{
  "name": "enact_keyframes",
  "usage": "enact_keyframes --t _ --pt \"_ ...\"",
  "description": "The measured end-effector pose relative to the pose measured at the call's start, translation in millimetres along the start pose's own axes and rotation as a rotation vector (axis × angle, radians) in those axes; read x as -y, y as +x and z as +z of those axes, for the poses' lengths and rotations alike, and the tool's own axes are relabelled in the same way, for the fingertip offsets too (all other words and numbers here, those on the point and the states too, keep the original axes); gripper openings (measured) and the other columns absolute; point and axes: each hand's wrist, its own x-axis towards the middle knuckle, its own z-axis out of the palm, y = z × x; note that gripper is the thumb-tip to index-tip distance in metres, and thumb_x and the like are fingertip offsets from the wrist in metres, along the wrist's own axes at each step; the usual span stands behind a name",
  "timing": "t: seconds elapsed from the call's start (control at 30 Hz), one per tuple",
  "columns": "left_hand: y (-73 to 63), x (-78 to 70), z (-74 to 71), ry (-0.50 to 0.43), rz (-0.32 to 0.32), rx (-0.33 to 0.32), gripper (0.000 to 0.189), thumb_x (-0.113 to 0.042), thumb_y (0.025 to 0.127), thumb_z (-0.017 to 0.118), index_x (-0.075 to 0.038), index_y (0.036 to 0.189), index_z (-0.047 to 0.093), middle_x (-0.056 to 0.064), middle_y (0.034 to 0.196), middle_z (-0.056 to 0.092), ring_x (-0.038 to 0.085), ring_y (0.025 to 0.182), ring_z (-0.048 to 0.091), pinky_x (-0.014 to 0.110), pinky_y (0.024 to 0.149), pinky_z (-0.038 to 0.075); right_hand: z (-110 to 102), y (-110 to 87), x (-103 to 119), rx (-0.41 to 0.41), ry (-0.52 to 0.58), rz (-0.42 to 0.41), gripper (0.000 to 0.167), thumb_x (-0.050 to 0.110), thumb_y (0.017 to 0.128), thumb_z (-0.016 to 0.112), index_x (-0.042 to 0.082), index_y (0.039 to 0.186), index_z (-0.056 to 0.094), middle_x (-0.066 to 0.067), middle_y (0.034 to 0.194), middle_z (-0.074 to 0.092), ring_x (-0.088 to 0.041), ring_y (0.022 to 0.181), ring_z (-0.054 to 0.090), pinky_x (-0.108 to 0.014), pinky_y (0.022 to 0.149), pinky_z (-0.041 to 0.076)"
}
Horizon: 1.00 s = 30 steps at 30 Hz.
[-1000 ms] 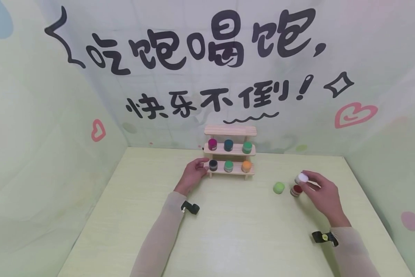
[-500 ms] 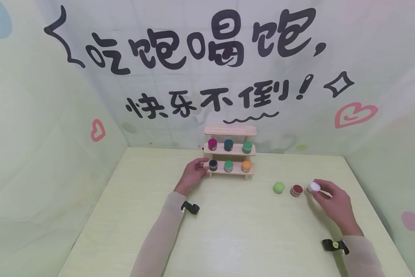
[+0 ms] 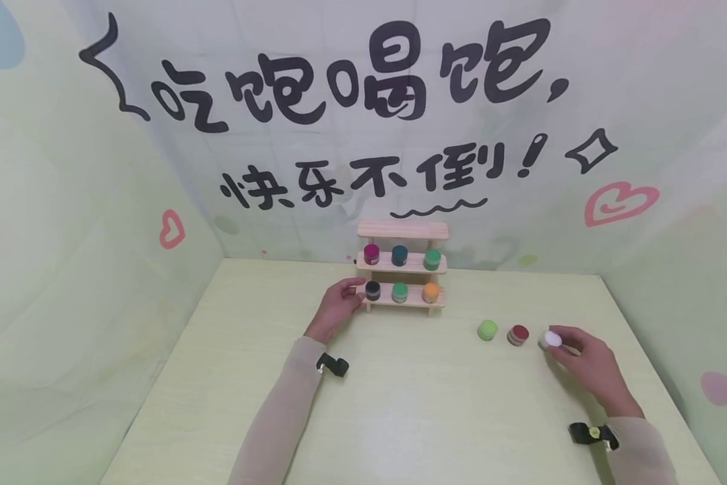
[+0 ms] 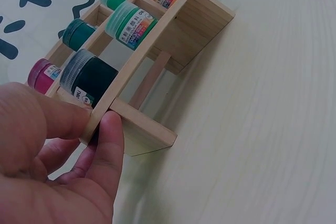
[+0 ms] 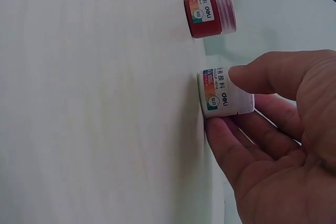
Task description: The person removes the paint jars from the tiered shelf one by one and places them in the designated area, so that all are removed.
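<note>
A small wooden tiered rack (image 3: 402, 230) stands against the back wall. My left hand (image 3: 337, 306) pinches the left end of its lowest shelf between thumb and fingers, beside the black paint jar (image 4: 89, 80). In the right wrist view, my right hand (image 5: 278, 129) holds a white paint jar (image 5: 215, 95) by its sides, thumb on one side and fingers on the other; its base is right at the tabletop. Left of it on the table stand a dark red paint jar (image 3: 518, 335) and a light green paint jar (image 3: 487, 329), in one row with the white jar.
On the rack's middle shelf sit a magenta jar (image 3: 372, 254), a teal jar (image 3: 399, 255) and a green jar (image 3: 432, 259). The lowest shelf also bears a green jar (image 3: 399, 292) and an orange jar (image 3: 430, 292). Printed cloth walls (image 3: 290, 236) border the pale table (image 3: 399, 404).
My right hand has carried the white jar from above the dark red jar to the right and down to the tabletop. The left hand keeps its grip on the rack.
</note>
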Motion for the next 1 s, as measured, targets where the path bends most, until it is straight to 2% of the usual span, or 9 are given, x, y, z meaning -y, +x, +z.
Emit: enact_keyframes --t 0.17,0.2,0.3,0.33,0.43,0.57,0.67,0.8,1.0 --pt "0.3 1.5 0.4 -0.016 -0.004 0.004 0.039 -0.006 0.100 0.068 -0.012 0.138 0.067 0.014 0.124 0.061 0.020 0.106 0.067 0.031 0.095 0.064 1 0.9 2 0.017 0.006 -0.007 0.049 0.027 0.103 0.071 0.000 0.143 0.060 -0.031 0.137 0.065 -0.041 0.120 0.069 -0.006 0.074 0.051" --pt "0.5 1.8 0.4 -0.018 -0.006 0.007 0.039 -0.006 0.100 0.068 -0.012 0.139 0.067 0.014 0.124 0.060 0.019 0.106 0.067 0.031 0.095 0.064 1 1.1 2 0.016 0.001 -0.006 0.049 0.027 0.103 0.071 0.000 0.143 0.060 -0.031 0.137 0.065 -0.030 0.115 0.072 -0.007 0.074 0.051" --pt "0.7 2.6 0.4 -0.023 -0.007 0.011 0.039 -0.005 0.100 0.069 -0.011 0.138 0.067 0.013 0.121 0.059 0.019 0.105 0.067 0.030 0.094 0.065 2 1.7 1 0.011 -0.002 -0.011 0.049 0.027 0.103 0.071 0.000 0.142 0.060 -0.031 0.136 0.066 -0.029 0.114 0.072 -0.007 0.074 0.052" --pt "0.6 2.7 0.5 -0.024 -0.005 0.011 0.039 -0.005 0.100 0.068 -0.011 0.138 0.066 0.012 0.120 0.059 0.019 0.104 0.067 0.030 0.094 0.065 3 1.9 1 0.008 -0.003 -0.014 0.049 0.026 0.103 0.071 0.000 0.142 0.060 -0.031 0.136 0.066 -0.041 0.118 0.069 -0.007 0.074 0.051" --pt "0.6 3.3 0.3 -0.024 -0.003 0.011 0.039 -0.005 0.100 0.069 -0.011 0.138 0.067 0.012 0.119 0.060 0.019 0.104 0.067 0.030 0.094 0.065 3 2.8 1 0.005 -0.005 -0.026 0.050 0.026 0.103 0.072 -0.001 0.143 0.059 -0.031 0.136 0.066 -0.050 0.121 0.066 -0.008 0.074 0.052" --pt "1.1 4.0 0.9 -0.023 -0.006 0.017 0.040 -0.005 0.100 0.069 -0.012 0.139 0.067 0.012 0.119 0.062 0.018 0.104 0.067 0.029 0.094 0.064 0 2.6 2 0.011 -0.008 -0.016 0.056 0.031 0.103 0.072 -0.002 0.146 0.056 -0.031 0.137 0.065 -0.045 0.119 0.067 -0.008 0.073 0.054" --pt "1.1 3.1 0.7 -0.014 -0.003 0.017 0.039 -0.006 0.100 0.068 -0.013 0.139 0.067 0.013 0.119 0.064 0.018 0.102 0.068 0.030 0.093 0.065 -4 2.9 4 -0.007 0.004 -0.009 0.059 0.034 0.103 0.070 -0.002 0.147 0.054 -0.031 0.139 0.063 -0.021 0.113 0.070 -0.004 0.075 0.051" --pt "-0.2 0.1 -0.3 -0.015 -0.002 0.012 0.039 -0.006 0.100 0.068 -0.013 0.138 0.067 0.013 0.118 0.064 0.018 0.101 0.068 0.031 0.093 0.065 -8 4.7 9 -0.043 0.043 -0.016 0.061 0.037 0.104 0.069 -0.002 0.148 0.053 -0.031 0.142 0.061 0.020 0.105 0.051 0.002 0.078 0.046" --pt "-1.3 -1.0 -1.9 -0.007 -0.004 0.015 0.038 -0.006 0.101 0.067 -0.012 0.139 0.067 0.013 0.118 0.063 0.018 0.101 0.068 0.031 0.093 0.065 -12 8.0 21 -0.101 0.095 -0.034 0.057 0.036 0.104 0.069 0.000 0.147 0.056 -0.028 0.142 0.062 0.027 0.105 0.043 0.005 0.081 0.045"
